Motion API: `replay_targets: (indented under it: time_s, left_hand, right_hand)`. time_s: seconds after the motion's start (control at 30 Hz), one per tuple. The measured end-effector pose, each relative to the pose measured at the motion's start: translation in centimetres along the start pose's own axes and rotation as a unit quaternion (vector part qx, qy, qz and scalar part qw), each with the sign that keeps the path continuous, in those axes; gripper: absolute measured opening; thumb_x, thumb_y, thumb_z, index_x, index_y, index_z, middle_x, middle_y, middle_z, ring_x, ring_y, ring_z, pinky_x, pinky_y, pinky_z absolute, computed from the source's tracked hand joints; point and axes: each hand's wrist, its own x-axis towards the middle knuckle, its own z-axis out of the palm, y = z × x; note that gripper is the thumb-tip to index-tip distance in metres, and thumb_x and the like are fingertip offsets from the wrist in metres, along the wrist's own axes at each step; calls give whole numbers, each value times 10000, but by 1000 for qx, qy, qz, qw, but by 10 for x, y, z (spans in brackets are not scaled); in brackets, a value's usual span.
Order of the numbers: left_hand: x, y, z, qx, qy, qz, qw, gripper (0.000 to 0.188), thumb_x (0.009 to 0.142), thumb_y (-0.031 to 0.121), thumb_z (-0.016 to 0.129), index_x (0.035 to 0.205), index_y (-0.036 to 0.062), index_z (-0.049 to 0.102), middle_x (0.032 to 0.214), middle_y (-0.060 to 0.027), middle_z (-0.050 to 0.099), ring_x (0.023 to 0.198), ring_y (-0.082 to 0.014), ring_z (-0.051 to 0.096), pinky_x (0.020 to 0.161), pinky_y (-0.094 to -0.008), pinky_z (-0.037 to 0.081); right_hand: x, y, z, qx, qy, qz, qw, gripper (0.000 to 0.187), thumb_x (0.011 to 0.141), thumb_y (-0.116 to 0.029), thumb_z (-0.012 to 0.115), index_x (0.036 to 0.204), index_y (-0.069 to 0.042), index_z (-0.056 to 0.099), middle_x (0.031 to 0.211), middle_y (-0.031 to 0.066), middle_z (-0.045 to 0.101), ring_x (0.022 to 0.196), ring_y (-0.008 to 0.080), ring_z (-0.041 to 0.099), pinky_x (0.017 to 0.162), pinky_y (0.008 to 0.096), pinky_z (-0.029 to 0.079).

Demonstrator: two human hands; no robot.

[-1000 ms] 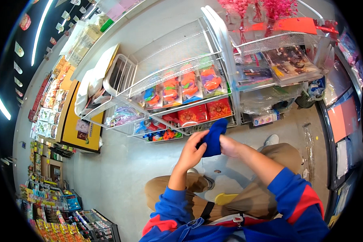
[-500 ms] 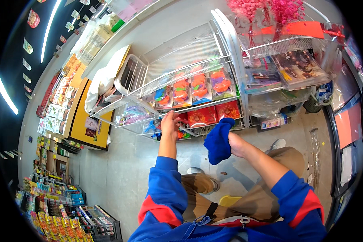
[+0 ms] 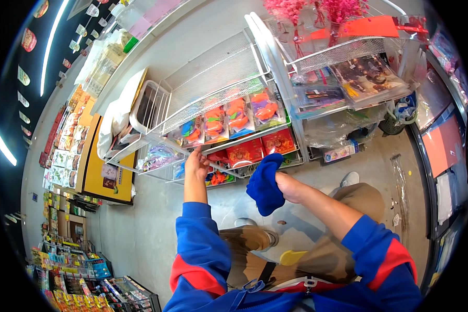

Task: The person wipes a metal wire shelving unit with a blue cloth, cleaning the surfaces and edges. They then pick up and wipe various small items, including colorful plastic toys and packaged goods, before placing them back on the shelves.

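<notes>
My right hand (image 3: pixel 290 187) grips one end of a bunched, bright blue cloth (image 3: pixel 265 186). Its folds hang in front of the lower part of a white wire rack (image 3: pixel 213 110). Close to the rack's lower front edge is my left hand (image 3: pixel 195 166), its fingers loosely bent and apart, with nothing seen in them. Whether those fingertips touch the rail is unclear. Above it, on a rack shelf, lie several clear packs with orange items (image 3: pixel 215 124). Red packets (image 3: pixel 246 152) fill the tier beneath, partly behind the cloth.
To the right, another white rack holds flat packages (image 3: pixel 370 78) and pink dried flowers (image 3: pixel 334 11). A dark basket (image 3: pixel 395 122) stands beyond it. At the left are a yellow cabinet (image 3: pixel 107 171) and display stands of goods (image 3: pixel 78 273). A clear plastic strip (image 3: pixel 400 187) lies on the floor.
The whole view has shifted, so the racks and both hands sit farther left in the picture. My right hand still holds the blue cloth; my left stays by the rack's lower edge.
</notes>
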Motion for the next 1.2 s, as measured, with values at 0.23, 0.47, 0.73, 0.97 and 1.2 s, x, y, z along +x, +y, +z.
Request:
replay_targets:
  time_s: [0.23, 0.47, 0.73, 0.97, 1.2]
  left_hand:
    - [11, 3, 0, 47, 36, 39, 998, 86, 924, 225, 603, 942, 143, 586, 784, 39, 551, 639, -91, 507, 477, -217, 361]
    - [9, 14, 1, 35, 33, 35, 998, 92, 926, 213, 594, 988, 146, 582, 857, 32, 587, 719, -107, 557, 523, -239, 408]
    - [13, 16, -1, 32, 13, 27, 999, 119, 926, 228, 601, 972, 119, 583, 854, 20, 589, 746, -116, 562, 533, -233, 418]
    - [6, -3, -7, 75, 60, 75, 992, 128, 900, 186, 647, 966, 98, 582, 823, -18, 630, 616, -139, 587, 450, -241, 384]
    - [-25, -17, 18, 124, -115, 23, 985, 264, 944, 299, 584, 1108, 94, 593, 972, -36, 655, 695, -139, 557, 523, -245, 411]
  right_hand:
    - [-3, -3, 6, -8, 23, 5, 1000, 375, 977, -462, 459, 1052, -125, 608, 1016, 30, 652, 907, 139, 619, 819, 322, 500]
    - [-2, -5, 13, -2, 30, -7, 1000, 359, 976, -455, 467, 1019, -129, 609, 975, 17, 646, 864, 126, 609, 793, 306, 498]
    - [-7, -11, 22, -5, 34, 5, 999, 361, 966, -466, 480, 1007, -131, 606, 955, 8, 635, 846, 124, 604, 775, 295, 498]
    - [-3, -7, 17, -1, 31, 7, 999, 374, 962, -478, 484, 1026, -129, 603, 955, 12, 639, 853, 128, 612, 780, 298, 503]
    - [-3, -6, 21, 1, 42, 18, 999, 375, 967, -471, 472, 1023, -124, 602, 952, 16, 637, 849, 129, 609, 781, 302, 501]
